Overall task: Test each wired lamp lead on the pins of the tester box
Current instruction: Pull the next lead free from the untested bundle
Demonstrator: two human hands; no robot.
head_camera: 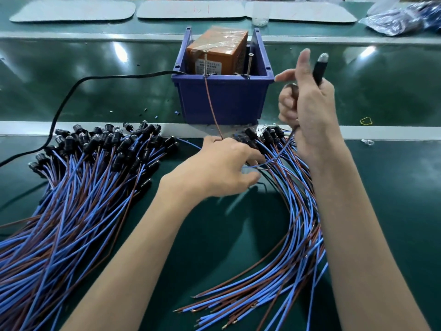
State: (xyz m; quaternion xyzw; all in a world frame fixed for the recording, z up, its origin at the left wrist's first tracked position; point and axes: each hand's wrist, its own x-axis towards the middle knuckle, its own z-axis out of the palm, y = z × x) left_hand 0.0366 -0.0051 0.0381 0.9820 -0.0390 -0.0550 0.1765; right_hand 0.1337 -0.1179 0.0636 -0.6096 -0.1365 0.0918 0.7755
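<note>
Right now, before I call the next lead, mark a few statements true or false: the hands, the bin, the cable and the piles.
1. The right hand holds a lamp with its bulb tip pointing up. True.
2. A brown wire runs from the left pin down to the left hand. True.
3. The orange tester box sits in a red bin. False: it sits in a blue bin.
4. The black cable reaches the bin from the person's right. False: it comes in from the left.
5. The larger pile of leads lies on the person's right. False: it lies on the left, and the smaller bundle is on the right.
</note>
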